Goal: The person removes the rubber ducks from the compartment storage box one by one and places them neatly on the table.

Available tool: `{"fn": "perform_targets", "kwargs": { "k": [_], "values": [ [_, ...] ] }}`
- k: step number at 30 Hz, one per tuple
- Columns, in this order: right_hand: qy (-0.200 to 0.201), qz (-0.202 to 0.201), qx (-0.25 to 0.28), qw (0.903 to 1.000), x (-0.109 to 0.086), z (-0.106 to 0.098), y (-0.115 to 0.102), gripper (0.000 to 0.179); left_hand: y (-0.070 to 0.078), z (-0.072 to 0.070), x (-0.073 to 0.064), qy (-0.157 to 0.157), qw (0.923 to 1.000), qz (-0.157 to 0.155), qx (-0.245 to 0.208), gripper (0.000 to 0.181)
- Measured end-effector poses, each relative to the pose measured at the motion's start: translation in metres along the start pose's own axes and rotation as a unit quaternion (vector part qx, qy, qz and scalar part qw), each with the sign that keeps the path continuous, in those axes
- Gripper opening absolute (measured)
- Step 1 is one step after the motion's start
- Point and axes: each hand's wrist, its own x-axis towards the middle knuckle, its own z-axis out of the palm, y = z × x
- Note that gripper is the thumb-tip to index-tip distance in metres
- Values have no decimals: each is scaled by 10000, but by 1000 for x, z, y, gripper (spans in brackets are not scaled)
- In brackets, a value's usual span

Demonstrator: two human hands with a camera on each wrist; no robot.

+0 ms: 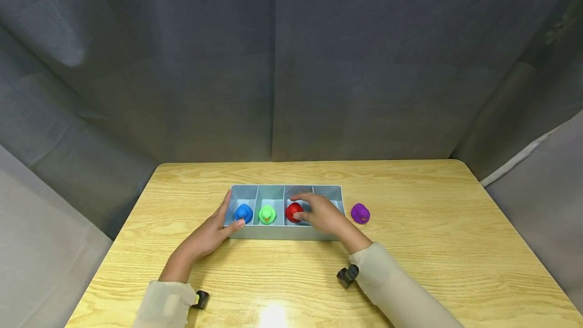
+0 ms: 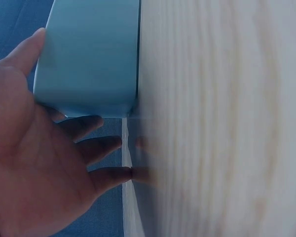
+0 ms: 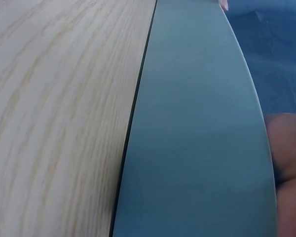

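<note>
A grey-blue tray with several compartments stands on the table. In its left compartment sits a blue rubber duck, with a green rubber duck in the compartment beside it. The left hand steadies the tray's left end, thumb on the front rim and straight fingers spread along the end wall. Reaching over the front rim, the right hand has thumb and index finger about a red rubber duck in the third compartment. The right wrist view shows mostly the tray's front wall, hiding the fingertips.
Just right of the tray, a purple rubber duck lies on the wooden table. Dark grey curtains hang behind the table's far edge, with fabric at both sides. A small black device sits at each cuff.
</note>
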Motion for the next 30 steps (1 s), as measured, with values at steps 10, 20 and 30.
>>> {"fn": "perform_targets", "kwargs": {
  "k": [10,20,30],
  "values": [
    [151,186,-242,9994,5,6,0,39,-1,0,1,-11,10000,31,-33,94],
    [243,448,-285,9983,3,8,-3,30,-2,0,2,-35,10000,14,-39,95],
    [289,478,-269,9981,3,7,-4,29,-2,0,2,-35,9999,62,-79,94]
  ]
}}
